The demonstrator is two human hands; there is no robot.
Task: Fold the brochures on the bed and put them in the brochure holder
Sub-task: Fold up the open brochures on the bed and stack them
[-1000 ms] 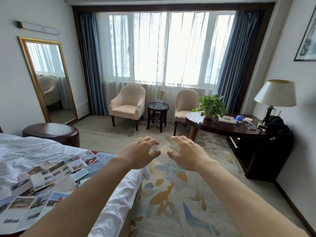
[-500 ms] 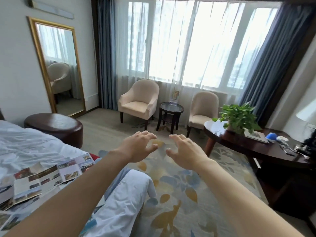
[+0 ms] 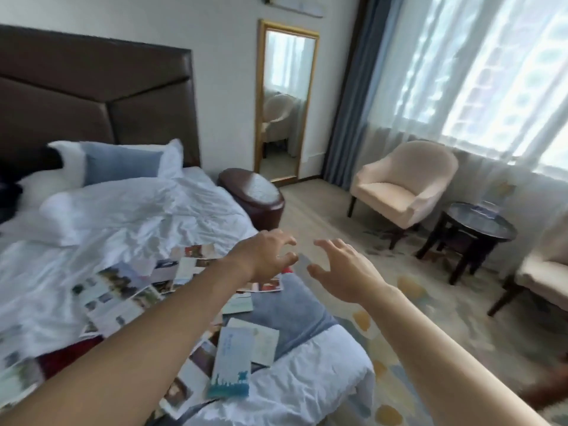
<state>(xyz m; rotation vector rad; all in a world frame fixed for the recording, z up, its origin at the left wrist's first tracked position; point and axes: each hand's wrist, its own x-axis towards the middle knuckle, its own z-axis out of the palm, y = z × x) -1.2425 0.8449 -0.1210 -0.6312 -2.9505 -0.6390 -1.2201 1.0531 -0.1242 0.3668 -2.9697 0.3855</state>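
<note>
Several unfolded brochures [image 3: 120, 293] with photo panels lie scattered over the foot of the bed [image 3: 129, 216], on the white duvet and a blue runner. A folded pale blue brochure [image 3: 235, 361] lies nearest me. A clear brochure holder [image 3: 499, 195] stands blurred on the small round table [image 3: 482, 224] by the window. My left hand [image 3: 264, 255] and my right hand [image 3: 341, 272] hover side by side above the bed's corner, fingers spread and curled, holding nothing.
A dark leather ottoman [image 3: 255, 198] sits beside the bed. A gold-framed mirror [image 3: 284, 99] leans on the wall. A cream armchair [image 3: 402, 186] stands left of the round table; another shows at the right edge. Patterned carpet covers the floor.
My view has swung left from the window and desk toward the bed and headboard. More brochures have come into view. Both hands stay open and side by side.
</note>
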